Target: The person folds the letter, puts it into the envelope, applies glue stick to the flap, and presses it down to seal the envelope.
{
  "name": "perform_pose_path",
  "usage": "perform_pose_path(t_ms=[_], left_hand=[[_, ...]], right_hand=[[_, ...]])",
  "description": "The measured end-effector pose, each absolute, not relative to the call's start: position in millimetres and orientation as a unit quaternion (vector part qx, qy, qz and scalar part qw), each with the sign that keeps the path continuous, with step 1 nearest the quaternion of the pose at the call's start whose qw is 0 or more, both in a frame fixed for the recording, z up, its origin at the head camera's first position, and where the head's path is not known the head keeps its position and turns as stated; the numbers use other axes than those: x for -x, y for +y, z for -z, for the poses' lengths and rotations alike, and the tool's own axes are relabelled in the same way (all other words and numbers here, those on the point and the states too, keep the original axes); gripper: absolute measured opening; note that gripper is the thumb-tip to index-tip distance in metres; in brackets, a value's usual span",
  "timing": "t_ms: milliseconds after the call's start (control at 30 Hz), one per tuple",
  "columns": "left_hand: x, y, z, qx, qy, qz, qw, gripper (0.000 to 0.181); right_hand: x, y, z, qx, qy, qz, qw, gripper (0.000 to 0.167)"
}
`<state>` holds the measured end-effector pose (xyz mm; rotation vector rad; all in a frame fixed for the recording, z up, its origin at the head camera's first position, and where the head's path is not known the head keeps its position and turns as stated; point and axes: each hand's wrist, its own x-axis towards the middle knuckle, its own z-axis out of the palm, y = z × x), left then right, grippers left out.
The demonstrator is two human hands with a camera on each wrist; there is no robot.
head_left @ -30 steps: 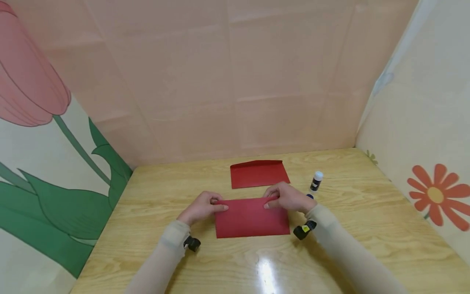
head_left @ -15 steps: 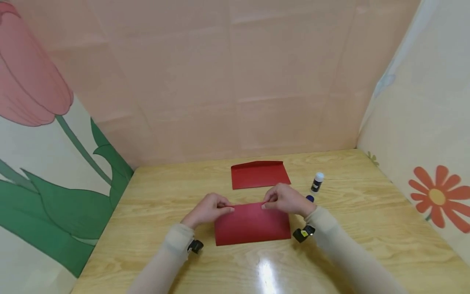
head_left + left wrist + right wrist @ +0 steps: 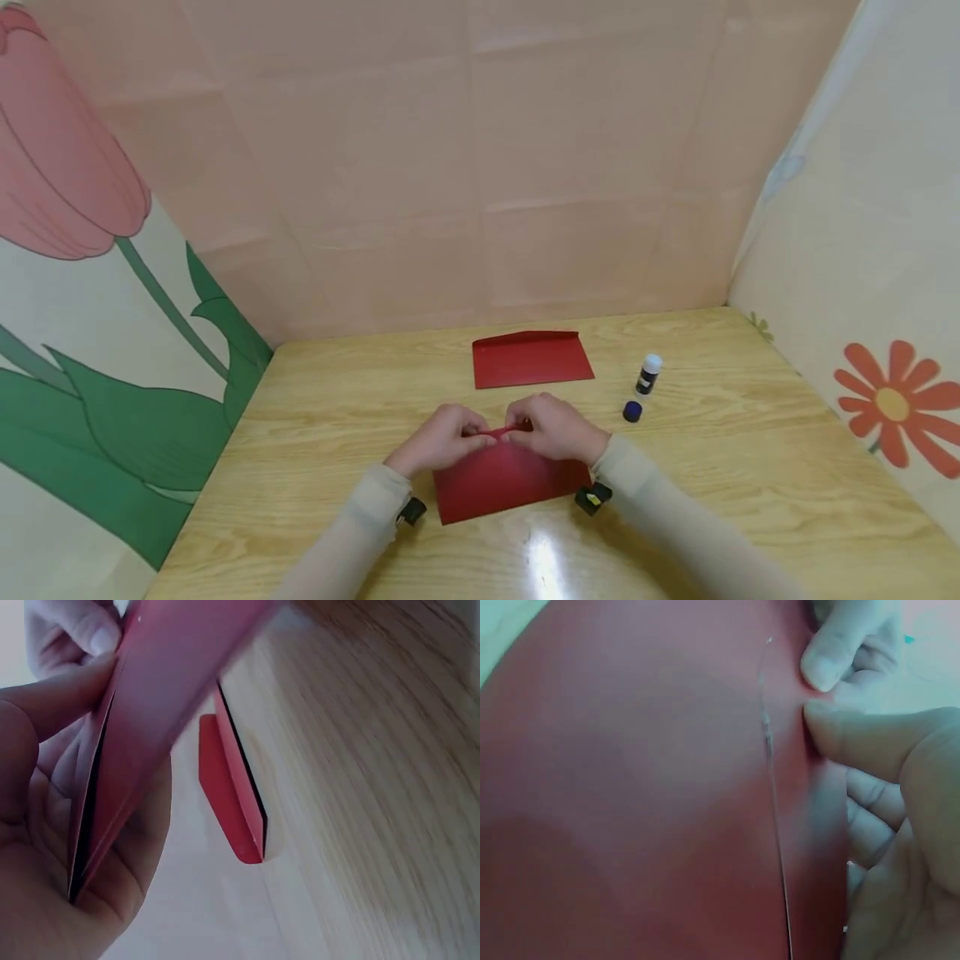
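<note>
A red envelope is tilted up off the table, its lower edge toward the person. At the middle of its upper edge my left hand pinches it between thumb and fingers. My right hand pinches the same edge right beside, the two thumbs almost meeting. In the left wrist view a dark gap runs between the paper layers of the envelope. A thin line, maybe a flap edge or seam, crosses the envelope in the right wrist view. Curled fingers behind the paper are partly hidden.
Farther back on the wooden table lies a second red envelope, its flap raised at the far edge. To the right stand a glue stick with a white base and, just nearer, a dark blue cap. Walls border the table.
Both hands have slid inward along the upper edge until nearly touching. The envelope has come slightly nearer the person and turned a little. The blue cap is now fully uncovered.
</note>
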<state>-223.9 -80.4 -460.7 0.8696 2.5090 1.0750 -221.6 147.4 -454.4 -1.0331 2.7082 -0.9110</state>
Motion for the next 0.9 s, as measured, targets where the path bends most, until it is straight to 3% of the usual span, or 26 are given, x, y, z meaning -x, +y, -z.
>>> perform_pose_path(t_ms=[567,733,900], left_hand=[[222.9,-78.3,448.6,-0.323,0.871,-0.328,0.171,0.006],[226.2,-85.1,451.8,-0.314,0.861,-0.366,0.162,0.007],[228.4,-95.9,458.0,-0.255,0.862,-0.414,0.140,0.014]], right_hand=[[228.9,156.5,456.1,0.368,0.856,0.350,0.095,0.016],[234.3,169.2,448.5,0.330,0.888,0.312,0.069,0.026],[243.9,197.7,448.9,0.263,0.872,0.403,0.093,0.029]])
